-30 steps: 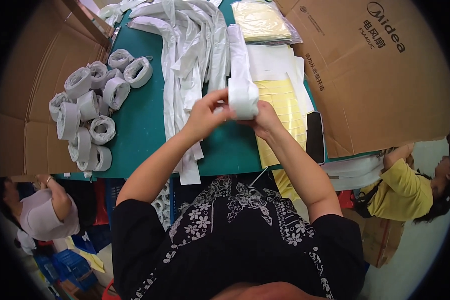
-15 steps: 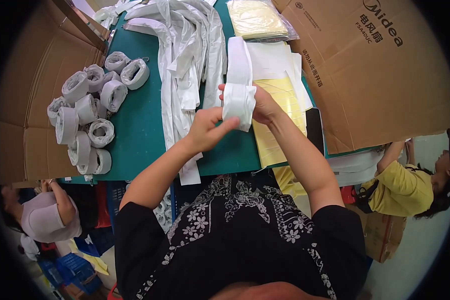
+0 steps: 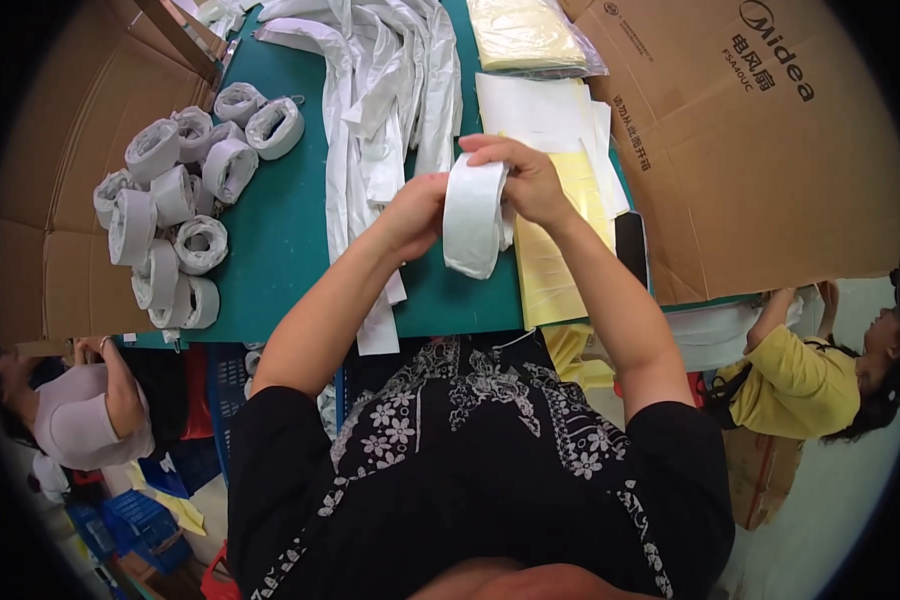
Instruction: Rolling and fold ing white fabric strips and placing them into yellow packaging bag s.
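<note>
Above the near part of the table I hold a white coiled strip [image 3: 472, 222] that looks like cloth or paper, its flat outer band facing me. My left hand [image 3: 416, 213] grips its left side, with the fingertips hidden behind the band. Over its upper right edge curls my right hand [image 3: 526, 178], closed on the coil. Long white strips [image 3: 375, 130] lie in a loose, creased bundle just beyond my left hand. On the left, several finished-looking white rolls [image 3: 203, 245] sit in a pile.
The green table [image 3: 280, 250] carries yellow sheets [image 3: 550, 270] and white sheets [image 3: 535, 110] at right, below a bagged yellow stack [image 3: 525, 35]. Cardboard [image 3: 750, 170] walls both sides. One person in a yellow shirt [image 3: 805, 375] is at right, another in a pale top [image 3: 90, 415] at left.
The strip's free end that stuck up beyond the coil is now folded down into it. My right hand moved from behind the coil to over its top; my left fingers slid behind it.
</note>
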Demonstrator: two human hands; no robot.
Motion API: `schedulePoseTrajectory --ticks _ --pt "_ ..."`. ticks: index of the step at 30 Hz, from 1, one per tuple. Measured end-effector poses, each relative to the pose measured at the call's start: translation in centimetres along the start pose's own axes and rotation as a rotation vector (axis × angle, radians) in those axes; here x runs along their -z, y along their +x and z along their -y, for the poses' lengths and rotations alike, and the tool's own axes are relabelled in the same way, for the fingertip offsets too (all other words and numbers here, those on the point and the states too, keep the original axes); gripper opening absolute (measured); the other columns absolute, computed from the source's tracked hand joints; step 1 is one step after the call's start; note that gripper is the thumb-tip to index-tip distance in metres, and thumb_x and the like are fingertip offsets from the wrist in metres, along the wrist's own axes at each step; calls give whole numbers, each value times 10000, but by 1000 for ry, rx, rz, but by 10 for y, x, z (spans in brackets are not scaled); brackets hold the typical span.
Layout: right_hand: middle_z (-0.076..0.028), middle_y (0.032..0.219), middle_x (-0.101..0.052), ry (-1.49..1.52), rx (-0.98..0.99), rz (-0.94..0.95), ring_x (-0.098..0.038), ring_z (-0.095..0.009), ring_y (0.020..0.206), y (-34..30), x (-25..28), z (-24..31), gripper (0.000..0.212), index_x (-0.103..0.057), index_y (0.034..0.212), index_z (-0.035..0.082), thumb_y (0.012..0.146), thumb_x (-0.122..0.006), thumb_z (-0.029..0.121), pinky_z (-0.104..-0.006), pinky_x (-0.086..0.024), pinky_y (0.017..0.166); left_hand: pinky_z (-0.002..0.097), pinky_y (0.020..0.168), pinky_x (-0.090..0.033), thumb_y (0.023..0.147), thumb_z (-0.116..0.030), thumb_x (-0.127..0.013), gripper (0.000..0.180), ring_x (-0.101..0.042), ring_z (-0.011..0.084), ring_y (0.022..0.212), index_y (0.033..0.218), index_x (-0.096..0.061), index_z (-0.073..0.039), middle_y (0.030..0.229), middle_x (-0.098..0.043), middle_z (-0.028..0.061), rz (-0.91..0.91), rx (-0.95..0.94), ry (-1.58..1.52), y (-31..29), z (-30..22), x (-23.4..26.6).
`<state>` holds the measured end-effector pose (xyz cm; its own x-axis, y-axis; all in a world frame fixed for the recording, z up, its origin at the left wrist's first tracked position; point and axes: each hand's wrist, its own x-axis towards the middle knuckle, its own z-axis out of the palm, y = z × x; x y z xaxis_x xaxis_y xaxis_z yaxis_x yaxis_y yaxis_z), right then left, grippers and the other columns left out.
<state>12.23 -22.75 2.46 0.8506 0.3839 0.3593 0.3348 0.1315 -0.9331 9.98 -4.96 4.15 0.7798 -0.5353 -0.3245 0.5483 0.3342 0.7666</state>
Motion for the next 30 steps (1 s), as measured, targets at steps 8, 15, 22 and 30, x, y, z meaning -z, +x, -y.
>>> schedulePoseTrajectory --ticks 8,15,22,30 --pt "-81 1217 -529 91 -40 -234 -486 -190 1131 -3 -1 14 362 -530 1169 43 819 -528 -49 -287 -392 944 267 792 -470 830 -91 -629 293 -595 122 883 1087 -550 28 992 -622 67 -21 -189 255 -13 -12 -26" --pt "-168 1210 -487 -502 -60 -233 -406 -340 1199 -79 -38 24 491 -470 1201 -4 842 -603 303 -420 -338 977 275 797 -483 857 -96 -593 275 -604 138 883 1092 -534 34 1006 -623 84 -110 -331 65 -22 4 -47" --pt "-149 1191 -489 -380 -123 -381 -484 -234 1112 -101 -13 33 439 -417 1220 -23 919 -489 289 -333 -375 931 260 679 -497 914 -334 -512 366 -621 136 727 914 -613 18 837 -649 66 -35 -53 227 13 -16 -47" --pt "-18 1209 -485 414 -49 -1177 -491 -140 1072 -71 53 -2 388 -379 1241 98 957 -390 364 -327 -429 867 379 654 -497 778 -148 -580 182 -621 287 760 885 -627 -8 835 -645 150 69 -772 1829 167 0 -42"
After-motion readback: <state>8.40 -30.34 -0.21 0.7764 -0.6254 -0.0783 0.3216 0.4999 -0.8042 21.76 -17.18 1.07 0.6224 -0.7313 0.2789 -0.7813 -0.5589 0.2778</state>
